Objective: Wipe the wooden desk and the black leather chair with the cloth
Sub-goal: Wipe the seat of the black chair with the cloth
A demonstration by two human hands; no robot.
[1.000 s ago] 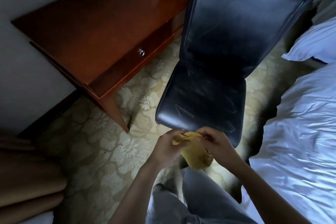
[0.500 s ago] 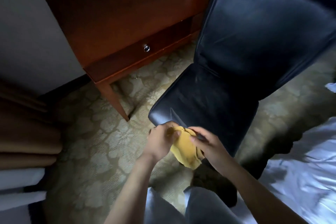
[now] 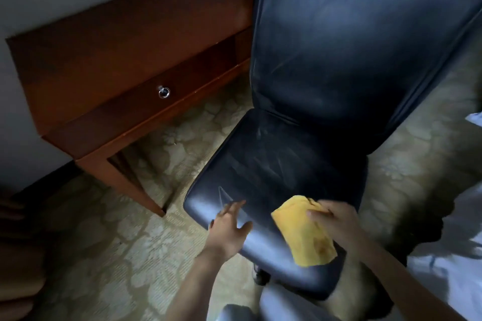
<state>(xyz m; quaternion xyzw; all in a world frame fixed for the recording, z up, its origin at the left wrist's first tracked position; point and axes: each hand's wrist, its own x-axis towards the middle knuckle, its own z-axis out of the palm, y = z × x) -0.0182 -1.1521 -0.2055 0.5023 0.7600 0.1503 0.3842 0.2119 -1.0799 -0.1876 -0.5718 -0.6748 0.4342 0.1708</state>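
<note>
Yellow cloth (image 3: 303,232) on leather chair (image 3: 260,177)

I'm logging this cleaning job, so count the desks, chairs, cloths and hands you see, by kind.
Desks: 1, the wooden desk
Chairs: 1, the black leather chair
Cloths: 1, the yellow cloth
Hands: 2, left hand and right hand
Total: 5

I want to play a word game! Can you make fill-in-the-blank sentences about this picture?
1. The right hand holds a ____ cloth.
2. The open left hand is at the front edge of the black chair, on its ____.
3. In the picture, the wooden desk stands to the chair's ____.

Missing words: yellow; seat; left.
</note>
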